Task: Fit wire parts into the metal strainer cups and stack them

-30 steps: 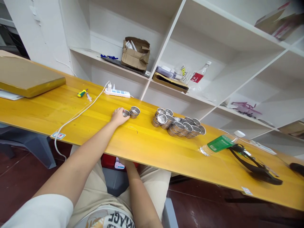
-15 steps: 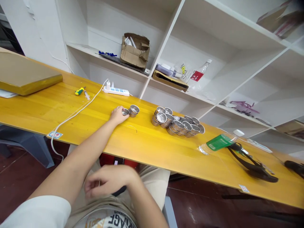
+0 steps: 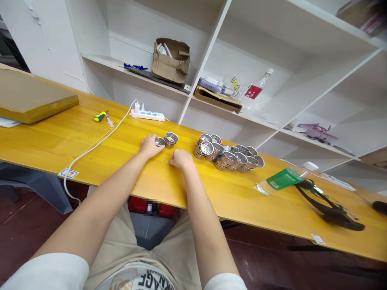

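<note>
My left hand rests on the yellow wooden table, its fingers closed around a small metal strainer cup. A second strainer cup stands just right of it. My right hand lies on the table close by, fingers curled over a thin wire ring; whether it grips the ring I cannot tell. A heap of several more strainer cups sits further right.
A white power strip with its cable and a small screwdriver lie at the back left. A gold flat box is far left. A green-labelled bottle and black straps lie right. White shelves stand behind.
My right hand came up from under the table and my lap and now rests on the tabletop beside the left hand. The left hand stayed on its strainer cup.
</note>
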Action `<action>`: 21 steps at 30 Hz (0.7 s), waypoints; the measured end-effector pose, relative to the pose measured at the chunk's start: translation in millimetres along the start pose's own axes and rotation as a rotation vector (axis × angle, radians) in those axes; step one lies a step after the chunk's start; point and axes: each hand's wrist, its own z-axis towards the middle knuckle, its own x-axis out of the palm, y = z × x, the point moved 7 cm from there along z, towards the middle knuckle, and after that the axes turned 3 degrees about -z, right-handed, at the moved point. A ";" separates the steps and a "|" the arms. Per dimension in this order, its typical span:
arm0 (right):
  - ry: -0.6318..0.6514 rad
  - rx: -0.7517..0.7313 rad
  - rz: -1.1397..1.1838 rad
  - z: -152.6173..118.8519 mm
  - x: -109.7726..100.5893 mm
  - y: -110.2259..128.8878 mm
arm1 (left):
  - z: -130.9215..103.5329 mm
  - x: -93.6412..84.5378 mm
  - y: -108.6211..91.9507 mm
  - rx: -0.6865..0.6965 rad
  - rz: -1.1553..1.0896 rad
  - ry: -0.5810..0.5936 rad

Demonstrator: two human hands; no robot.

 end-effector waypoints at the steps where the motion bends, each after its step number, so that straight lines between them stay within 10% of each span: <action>1: -0.001 -0.007 -0.015 -0.2 1.7 1.0 | 0.3 0.1 0.4 -0.001 -0.001 -0.001; 11: -0.016 0.009 0.072 -3.8 8.1 -9.8 | -0.4 -3.1 -1.7 0.011 -0.029 -0.012; 21: -0.017 0.065 0.642 9.8 16.1 -31.0 | -1.0 -0.9 -5.4 0.022 -0.060 0.005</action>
